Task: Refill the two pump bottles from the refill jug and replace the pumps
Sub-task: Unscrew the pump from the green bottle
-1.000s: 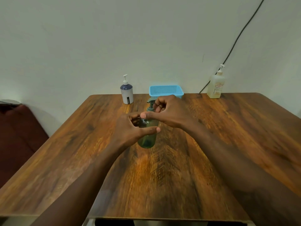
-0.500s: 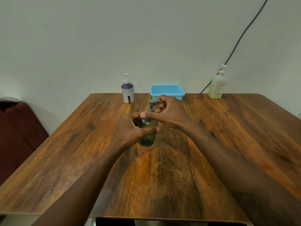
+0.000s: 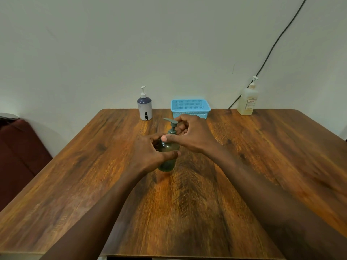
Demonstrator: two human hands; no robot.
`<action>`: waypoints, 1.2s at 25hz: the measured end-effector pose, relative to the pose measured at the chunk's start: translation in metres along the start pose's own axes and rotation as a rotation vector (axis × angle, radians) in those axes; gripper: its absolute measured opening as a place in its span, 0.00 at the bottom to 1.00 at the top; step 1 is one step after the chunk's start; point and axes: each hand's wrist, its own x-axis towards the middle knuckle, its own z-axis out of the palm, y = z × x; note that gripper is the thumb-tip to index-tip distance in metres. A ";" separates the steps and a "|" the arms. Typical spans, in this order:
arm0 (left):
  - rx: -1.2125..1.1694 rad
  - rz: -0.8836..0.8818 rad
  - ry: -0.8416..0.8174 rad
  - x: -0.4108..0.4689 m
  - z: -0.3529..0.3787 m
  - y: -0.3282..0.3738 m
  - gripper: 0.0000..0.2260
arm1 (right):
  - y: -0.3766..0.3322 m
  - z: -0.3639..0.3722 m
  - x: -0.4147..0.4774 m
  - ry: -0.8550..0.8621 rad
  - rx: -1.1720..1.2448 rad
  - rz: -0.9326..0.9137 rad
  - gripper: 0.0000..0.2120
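A dark green pump bottle (image 3: 167, 162) stands upright at the middle of the wooden table (image 3: 197, 194). My left hand (image 3: 150, 153) wraps around its body from the left. My right hand (image 3: 191, 135) pinches the collar of its grey-green pump (image 3: 171, 124), whose spout points left. A white bottle with a dark blue shoulder and white pump (image 3: 144, 106) stands at the table's far edge. A pale translucent pump bottle with a label (image 3: 247, 99) stands at the far right, against the wall.
A light blue mesh basket (image 3: 190, 108) sits at the far edge, just behind my right hand. A black cable (image 3: 272, 47) runs down the wall to the far right corner. A dark red seat (image 3: 16, 147) is left of the table.
The pump's spout has turned to the left and shows more fully above my right hand. Both hands stay on the green bottle.
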 end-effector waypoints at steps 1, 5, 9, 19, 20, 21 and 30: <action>0.002 -0.008 -0.013 0.001 0.000 -0.001 0.20 | 0.000 0.000 0.000 -0.001 0.010 -0.007 0.24; -0.034 -0.085 -0.111 0.003 -0.005 -0.005 0.23 | 0.001 -0.007 0.001 -0.085 0.227 -0.012 0.24; -0.064 -0.191 -0.165 0.003 -0.006 -0.022 0.24 | -0.001 -0.019 0.004 0.011 0.456 -0.015 0.23; -0.111 -0.291 0.002 -0.007 -0.015 -0.042 0.34 | 0.027 -0.022 -0.009 0.226 0.413 -0.050 0.25; -0.110 -0.283 0.002 -0.007 -0.017 -0.043 0.33 | 0.030 -0.020 -0.011 0.230 0.404 -0.043 0.25; -0.099 -0.273 -0.003 -0.008 -0.018 -0.044 0.33 | 0.034 -0.019 -0.012 0.242 0.418 -0.027 0.24; -0.077 -0.227 -0.041 -0.012 -0.015 -0.043 0.40 | 0.064 -0.001 -0.022 0.222 0.316 0.073 0.18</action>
